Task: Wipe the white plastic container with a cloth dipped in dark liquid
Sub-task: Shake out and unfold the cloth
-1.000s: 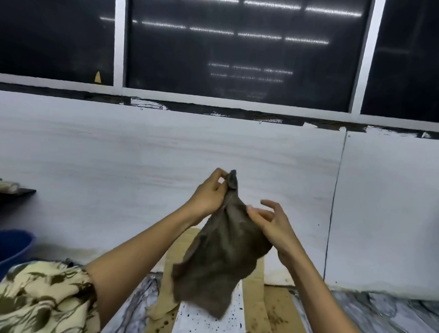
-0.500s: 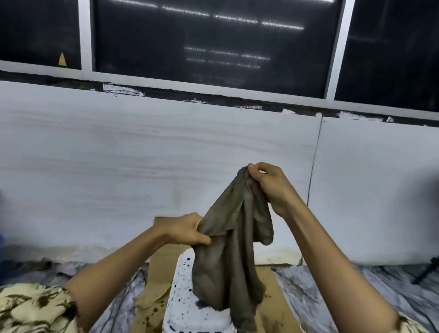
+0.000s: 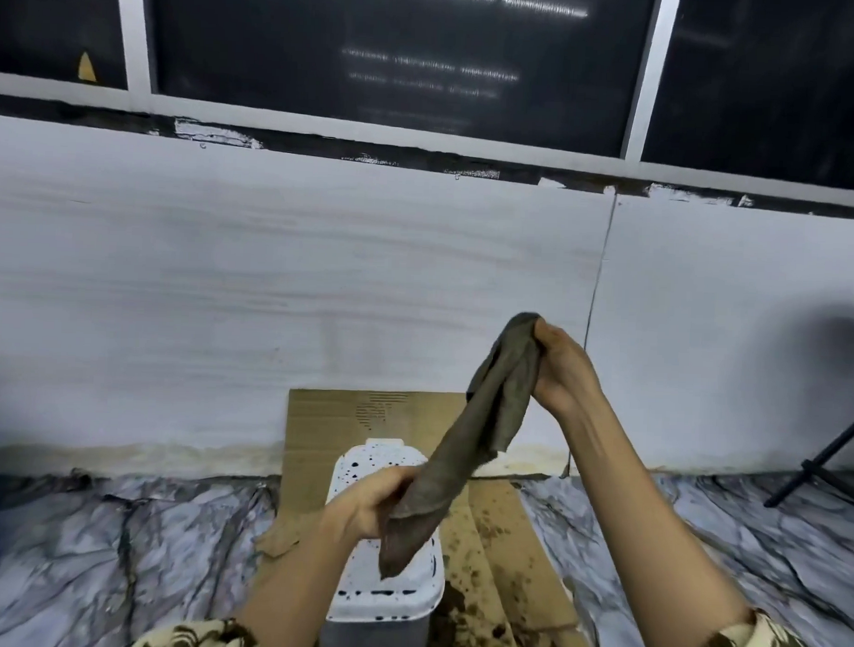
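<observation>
Since a moment ago your left hand (image 3: 380,503) has slid down the cloth (image 3: 464,450), pulling it taut against your right hand's (image 3: 561,371) grip above, while the speckled white container (image 3: 391,588) stands directly beneath, nearer your left, on the cardboard's (image 3: 325,416) near edge.

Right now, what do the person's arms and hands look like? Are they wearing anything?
Both forearms are bare, with no gloves, watch or rings that I can see on the left hand or the right hand. Short sleeves show at the bottom of the picture: a cream fabric sleeve with dark brown camouflage blotches on the left arm and a matching one on the right.
</observation>
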Motion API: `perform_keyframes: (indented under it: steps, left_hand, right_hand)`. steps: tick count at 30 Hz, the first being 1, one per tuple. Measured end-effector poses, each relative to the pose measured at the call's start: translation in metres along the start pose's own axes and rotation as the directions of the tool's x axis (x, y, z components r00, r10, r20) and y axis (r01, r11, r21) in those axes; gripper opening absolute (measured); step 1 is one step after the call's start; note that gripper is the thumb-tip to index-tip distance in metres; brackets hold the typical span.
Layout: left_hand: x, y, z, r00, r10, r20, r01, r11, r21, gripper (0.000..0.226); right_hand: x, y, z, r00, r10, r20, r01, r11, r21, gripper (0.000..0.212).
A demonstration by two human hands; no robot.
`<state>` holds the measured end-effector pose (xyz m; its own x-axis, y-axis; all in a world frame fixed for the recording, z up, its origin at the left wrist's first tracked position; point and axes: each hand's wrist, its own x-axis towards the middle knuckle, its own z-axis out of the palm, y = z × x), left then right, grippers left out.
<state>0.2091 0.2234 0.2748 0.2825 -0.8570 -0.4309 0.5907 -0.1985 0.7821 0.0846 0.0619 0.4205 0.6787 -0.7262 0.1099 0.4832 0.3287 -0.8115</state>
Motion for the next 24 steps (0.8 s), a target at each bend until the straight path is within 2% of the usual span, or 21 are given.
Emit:
perform_keyframes:
  steps: [1, 3, 6, 7, 8, 10, 12, 15, 17, 19, 21, 24]
  left_hand:
    - [0.0, 0.005, 0.0, 0.999, 0.047, -0.017, -0.047, 0.999, 0.022, 0.037]
    - [-0.008, 0.02, -0.006, 0.985, 0.164, -0.061, -0.164, 0.986, -0.002, 0.043]
    - [-0.022, 0.041, -0.02, 0.929, 0.364, -0.074, -0.371, 0.907, -0.199, 0.056]
    - [-0.023, 0.045, -0.024, 0.925, 0.375, -0.066, -0.379, 0.891, -0.251, 0.059]
    - [-0.027, 0.045, -0.025, 0.945, 0.327, -0.033, -0.324, 0.911, -0.253, 0.059]
    - [-0.027, 0.039, -0.022, 0.994, 0.112, 0.008, -0.112, 0.991, -0.074, 0.067]
    - [-0.027, 0.037, -0.022, 0.998, -0.028, -0.048, 0.032, 0.997, 0.07, 0.066]
    - [-0.034, 0.058, -0.03, 0.993, 0.016, -0.121, 0.002, 0.989, 0.145, 0.057]
    - [-0.046, 0.073, -0.032, 0.974, 0.06, -0.219, 0.004, 0.96, 0.281, 0.048]
    - [-0.057, 0.087, -0.032, 0.943, 0.114, -0.313, 0.037, 0.898, 0.439, 0.032]
    - [-0.066, 0.099, -0.033, 0.896, 0.231, -0.379, 0.0, 0.854, 0.521, 0.033]
    - [-0.075, 0.113, -0.037, 0.824, 0.36, -0.437, -0.16, 0.889, 0.429, 0.036]
  right_hand:
    - [0.0, 0.001, -0.013, 0.999, 0.033, -0.036, -0.032, 0.999, 0.011, 0.014]
    - [-0.002, 0.001, -0.035, 0.994, 0.079, -0.072, -0.077, 0.996, 0.033, 0.01]
    - [-0.003, 0.004, -0.065, 0.984, 0.114, -0.135, -0.1, 0.989, 0.109, 0.011]
    - [-0.003, 0.007, -0.073, 0.971, 0.158, -0.177, -0.133, 0.98, 0.147, 0.01]
    - [-0.004, 0.013, -0.079, 0.95, 0.22, -0.223, -0.184, 0.968, 0.171, 0.009]
    - [-0.007, 0.028, -0.088, 0.892, 0.358, -0.276, -0.308, 0.928, 0.21, 0.017]
    - [-0.012, 0.044, -0.094, 0.847, 0.447, -0.288, -0.381, 0.888, 0.257, 0.027]
    - [-0.017, 0.056, -0.099, 0.827, 0.457, -0.328, -0.384, 0.885, 0.263, 0.032]
    - [-0.017, 0.051, -0.1, 0.86, 0.341, -0.379, -0.306, 0.94, 0.153, 0.029]
    - [-0.014, 0.042, -0.103, 0.883, 0.12, -0.453, -0.205, 0.968, -0.144, 0.024]
    - [-0.014, 0.035, -0.102, 0.92, -0.061, -0.386, -0.134, 0.88, -0.456, 0.03]
    - [-0.014, 0.034, -0.103, 0.94, -0.23, -0.25, -0.025, 0.687, -0.726, 0.055]
